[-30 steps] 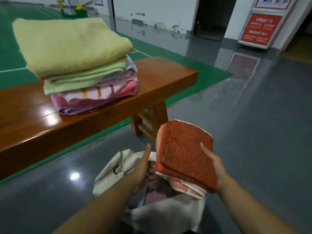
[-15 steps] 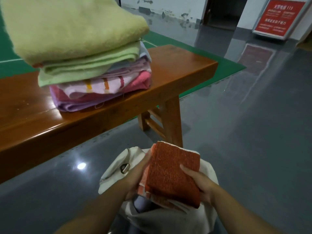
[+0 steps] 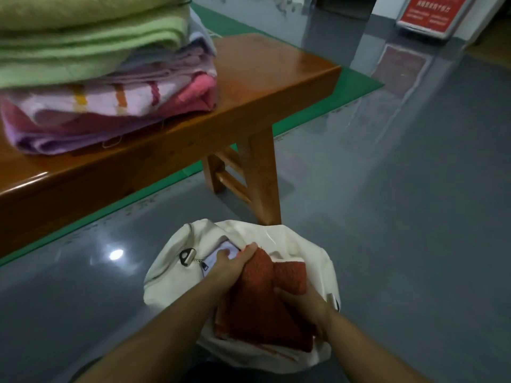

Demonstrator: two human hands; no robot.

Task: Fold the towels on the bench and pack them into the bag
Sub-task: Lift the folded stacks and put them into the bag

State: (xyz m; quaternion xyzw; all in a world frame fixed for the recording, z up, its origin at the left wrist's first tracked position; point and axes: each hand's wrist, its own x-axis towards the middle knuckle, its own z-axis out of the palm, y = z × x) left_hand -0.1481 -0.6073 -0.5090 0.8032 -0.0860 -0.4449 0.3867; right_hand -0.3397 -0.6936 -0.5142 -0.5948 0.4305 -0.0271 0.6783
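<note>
Hands: my left hand point(image 3: 231, 268) and right hand point(image 3: 300, 299) both curl around the folded orange towel point(image 3: 260, 308), gripping it from either side.
Towel: sits partway down in the open white bag point(image 3: 171, 283).
Bag: rests on the grey floor point(image 3: 401, 217), beside a bench leg.
Bench point(image 3: 265, 87): carries the stack of folded towels point(image 3: 105, 70).

A red sign point(image 3: 427, 16) stands on the floor against the wall, far up and to the right of the hands — it carries rows of pale characters, too blurred to read. Nothing else shows any lettering, brand or number.
</note>
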